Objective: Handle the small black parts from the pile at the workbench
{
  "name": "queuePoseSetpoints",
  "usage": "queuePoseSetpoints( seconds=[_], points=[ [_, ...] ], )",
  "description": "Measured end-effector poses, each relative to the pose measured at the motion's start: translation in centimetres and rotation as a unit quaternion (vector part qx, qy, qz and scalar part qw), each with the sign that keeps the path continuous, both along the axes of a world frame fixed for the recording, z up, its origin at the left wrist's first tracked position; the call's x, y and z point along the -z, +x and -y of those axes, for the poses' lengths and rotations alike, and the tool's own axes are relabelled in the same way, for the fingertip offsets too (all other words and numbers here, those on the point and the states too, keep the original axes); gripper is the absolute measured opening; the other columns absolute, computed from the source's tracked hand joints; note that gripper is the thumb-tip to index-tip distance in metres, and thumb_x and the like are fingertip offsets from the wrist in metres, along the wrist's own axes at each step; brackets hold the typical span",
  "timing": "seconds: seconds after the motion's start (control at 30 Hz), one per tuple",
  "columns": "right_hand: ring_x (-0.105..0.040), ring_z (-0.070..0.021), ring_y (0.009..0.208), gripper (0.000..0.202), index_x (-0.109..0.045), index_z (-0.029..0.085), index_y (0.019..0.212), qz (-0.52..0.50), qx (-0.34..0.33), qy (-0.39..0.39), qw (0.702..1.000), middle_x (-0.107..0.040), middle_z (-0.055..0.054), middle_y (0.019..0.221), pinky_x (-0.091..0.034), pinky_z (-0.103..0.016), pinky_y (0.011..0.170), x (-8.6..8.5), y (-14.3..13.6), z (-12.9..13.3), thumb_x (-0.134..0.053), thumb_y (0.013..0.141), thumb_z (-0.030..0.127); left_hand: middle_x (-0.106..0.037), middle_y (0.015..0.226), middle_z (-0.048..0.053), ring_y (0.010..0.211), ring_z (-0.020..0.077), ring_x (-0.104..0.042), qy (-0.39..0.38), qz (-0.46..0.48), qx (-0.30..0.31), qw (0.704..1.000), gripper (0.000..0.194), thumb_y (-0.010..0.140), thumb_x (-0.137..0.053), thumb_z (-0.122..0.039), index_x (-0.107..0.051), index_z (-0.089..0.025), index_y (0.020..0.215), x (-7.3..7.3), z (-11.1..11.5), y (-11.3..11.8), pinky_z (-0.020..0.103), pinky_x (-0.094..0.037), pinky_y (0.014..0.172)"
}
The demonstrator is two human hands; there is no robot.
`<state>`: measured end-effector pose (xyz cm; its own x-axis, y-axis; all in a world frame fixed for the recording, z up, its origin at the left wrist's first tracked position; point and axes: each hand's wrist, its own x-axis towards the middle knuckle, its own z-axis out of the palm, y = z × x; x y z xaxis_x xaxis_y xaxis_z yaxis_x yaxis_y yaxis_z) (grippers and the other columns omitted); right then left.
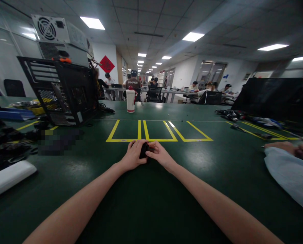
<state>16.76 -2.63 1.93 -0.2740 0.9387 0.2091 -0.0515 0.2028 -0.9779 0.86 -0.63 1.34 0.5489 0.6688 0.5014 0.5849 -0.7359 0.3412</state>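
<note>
Between my two hands is a small black object [143, 151], mostly covered by fingers; its kind does not show. My left hand [134, 154] wraps round it from the left, thumb at the near side and fingers over the top. From the right, my right hand [160, 155] pinches at its edge with thumb and fingertips. Both hands rest low over the green table [151, 203], just in front of the yellow tape outlines [156, 140].
On the left stand an open black computer case [75, 91] with power supplies [57, 30] on top, and a white box-like object [11, 176]. A white cup [131, 101] stands behind the tape. Cables [232, 115] and a co-worker's sleeve [288, 173] are on the right.
</note>
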Motion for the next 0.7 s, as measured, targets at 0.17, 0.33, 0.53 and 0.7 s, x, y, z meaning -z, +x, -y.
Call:
queuePoseSetpoints(
  seconds=[0.17,0.33,0.53,0.7],
  points=[
    [-0.05,-0.0157,0.093,0.026,-0.051,0.02,0.088,0.02,0.069,0.006,0.997,-0.056,-0.002,0.091,-0.037,-0.034,0.086,0.3,-0.5,-0.6,-0.059,0.067,0.033,-0.041,0.115,0.005,0.111,0.022,-0.037,-0.006,-0.002,0.007,1.0,0.057,0.066,-0.055,-0.023,-0.028,-0.023,0.116,-0.2,0.0,-0.1,0.042,-0.017,0.099],
    [-0.051,-0.0174,0.093,0.034,-0.052,0.017,0.092,0.016,0.05,-0.051,0.997,-0.056,-0.006,0.096,-0.037,-0.037,0.086,0.6,-0.2,-1.2,-0.061,0.065,0.035,-0.042,0.114,0.005,0.11,0.0216,-0.037,-0.019,-0.006,0.012,1.0,0.054,0.068,-0.054,-0.024,-0.029,-0.023,0.116,-0.9,0.5,-0.2,0.042,-0.018,0.099],
    [-0.052,-0.0167,0.095,0.036,-0.049,0.021,0.092,0.003,0.005,-0.034,0.999,-0.056,-0.003,0.095,-0.04,-0.034,0.084,0.3,0.4,-0.7,-0.066,0.061,0.027,-0.041,0.114,0.005,0.11,0.0215,-0.037,-0.042,-0.009,0.021,0.999,0.051,0.07,-0.052,-0.024,-0.029,-0.023,0.115,-1.7,0.8,-0.3,0.042,-0.018,0.098],
    [-0.053,-0.0154,0.09,0.027,-0.051,0.02,0.088,-0.012,0.035,-0.031,0.999,-0.057,-0.002,0.09,-0.04,-0.034,0.083,0.6,0.0,-1.2,-0.059,0.067,0.035,-0.042,0.113,0.006,0.109,0.0217,-0.037,-0.046,0.001,0.019,0.999,0.053,0.068,-0.053,-0.023,-0.029,-0.022,0.115,-1.1,0.1,-0.1,0.041,-0.018,0.098]
  ],
)
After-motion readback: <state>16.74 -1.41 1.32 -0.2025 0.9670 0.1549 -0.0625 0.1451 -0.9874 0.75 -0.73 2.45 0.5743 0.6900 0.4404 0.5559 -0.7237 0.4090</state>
